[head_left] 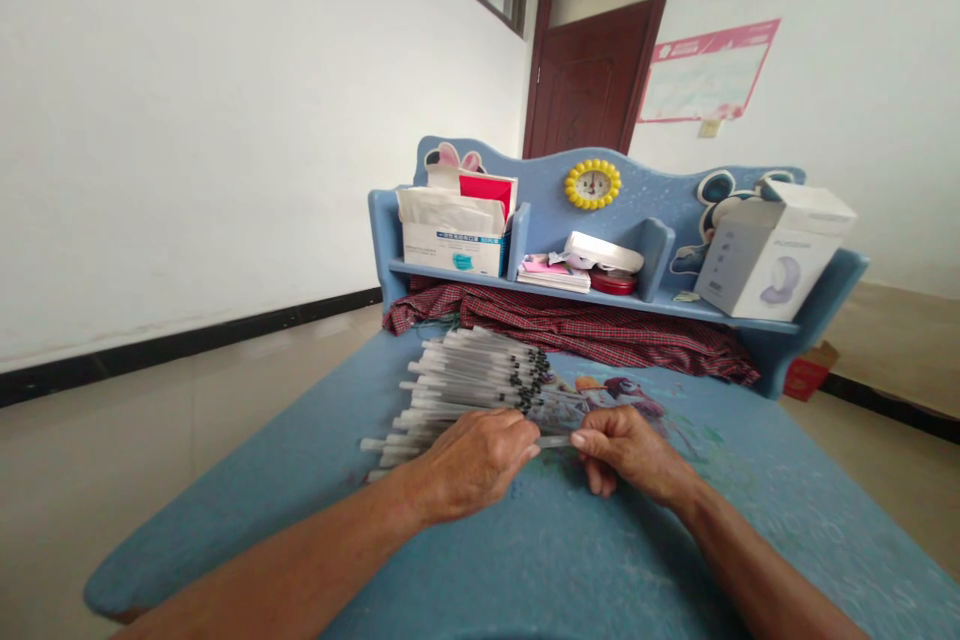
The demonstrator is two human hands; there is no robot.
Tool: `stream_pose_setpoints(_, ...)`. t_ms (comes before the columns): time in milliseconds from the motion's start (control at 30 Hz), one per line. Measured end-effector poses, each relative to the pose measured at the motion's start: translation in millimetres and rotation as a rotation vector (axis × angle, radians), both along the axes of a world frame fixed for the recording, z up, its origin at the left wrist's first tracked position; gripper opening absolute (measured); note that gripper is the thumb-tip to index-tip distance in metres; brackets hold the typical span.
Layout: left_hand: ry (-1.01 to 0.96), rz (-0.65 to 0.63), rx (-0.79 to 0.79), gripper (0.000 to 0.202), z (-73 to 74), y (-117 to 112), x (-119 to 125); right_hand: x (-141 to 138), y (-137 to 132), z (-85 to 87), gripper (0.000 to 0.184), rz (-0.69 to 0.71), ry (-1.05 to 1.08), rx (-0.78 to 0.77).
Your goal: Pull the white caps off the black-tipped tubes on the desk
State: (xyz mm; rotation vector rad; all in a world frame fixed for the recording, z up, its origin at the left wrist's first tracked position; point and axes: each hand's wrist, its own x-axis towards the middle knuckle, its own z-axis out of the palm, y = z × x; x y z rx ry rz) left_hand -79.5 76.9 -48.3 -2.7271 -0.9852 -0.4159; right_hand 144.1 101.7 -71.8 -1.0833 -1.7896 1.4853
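One translucent tube (555, 441) bridges left hand (480, 461) and right hand (628, 450).

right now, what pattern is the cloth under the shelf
The cloth is dark red plaid; the head view shows it best.

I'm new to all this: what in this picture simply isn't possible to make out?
- Translucent pen barrel, head view: its ends, hidden by the left hand and right hand.
- Pile of pens, head view: its near part, covered by the left hand.
- Wall poster, head view: wording too small and blurred.
- White carton, head view: contents, hidden by its walls.
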Motion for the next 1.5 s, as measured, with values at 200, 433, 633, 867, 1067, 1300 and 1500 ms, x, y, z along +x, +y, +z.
stream_pose_setpoints(200,-0.073,-0.05,-0.108,0.02,7.8,0,0,1,-1,2.6,0.042,0.017,0.038,0.019)
stream_pose_setpoints(433,-0.067,-0.033,-0.155,0.021,7.3,3,-1,2,-1,3.5,0.048,0.008,-0.015,0.039)
stream_pose_setpoints(633,-0.069,-0.038,-0.156,0.024,5.3,4,0,2,-1,5.3,0.048,0.034,-0.019,0.066)
stream_pose_setpoints(867,-0.113,-0.055,-0.191,0.026,8.4,6,-1,1,0,8.1,0.043,-0.002,0.057,0.075)
stream_pose_setpoints(1067,-0.066,-0.009,-0.189,0.022,8.1,4,0,-1,2,-1.0,0.05,-0.012,-0.04,0.102)
stream_pose_setpoints(1300,-0.044,0.018,-0.178,0.021,9.3,4,-3,-5,-1,0.5,0.043,-0.063,0.054,0.157)
stream_pose_setpoints(1500,0.01,0.137,-0.05,0.016,5.4,-3,-2,-13,35,-2.5,0.054,-0.502,-0.075,0.373)
